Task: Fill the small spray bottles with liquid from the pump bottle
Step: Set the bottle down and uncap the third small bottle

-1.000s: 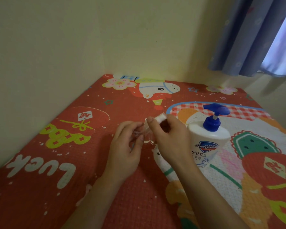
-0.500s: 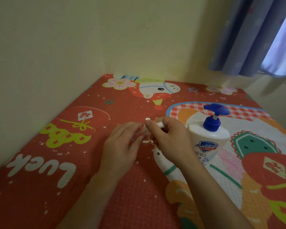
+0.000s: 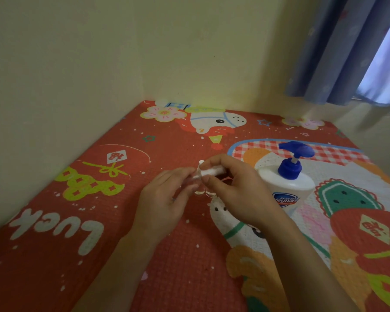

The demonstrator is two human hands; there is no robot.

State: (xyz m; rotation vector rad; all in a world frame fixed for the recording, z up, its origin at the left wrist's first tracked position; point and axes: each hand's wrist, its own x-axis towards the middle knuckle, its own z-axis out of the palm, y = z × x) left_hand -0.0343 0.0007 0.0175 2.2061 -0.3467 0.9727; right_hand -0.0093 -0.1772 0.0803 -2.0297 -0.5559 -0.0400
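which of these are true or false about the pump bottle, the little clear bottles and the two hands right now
1. The white plastic pump bottle with the blue pump head stands upright on the red patterned mat. True.
2. The right hand presses the pump head. False: it pinches a white spray cap beside the pump bottle.
3. The left hand holds the small clear plastic spray bottles. True.
4. The pump bottle is left of both hands. False: it is to their right.
5. A blue curtain hangs at upper right. True.
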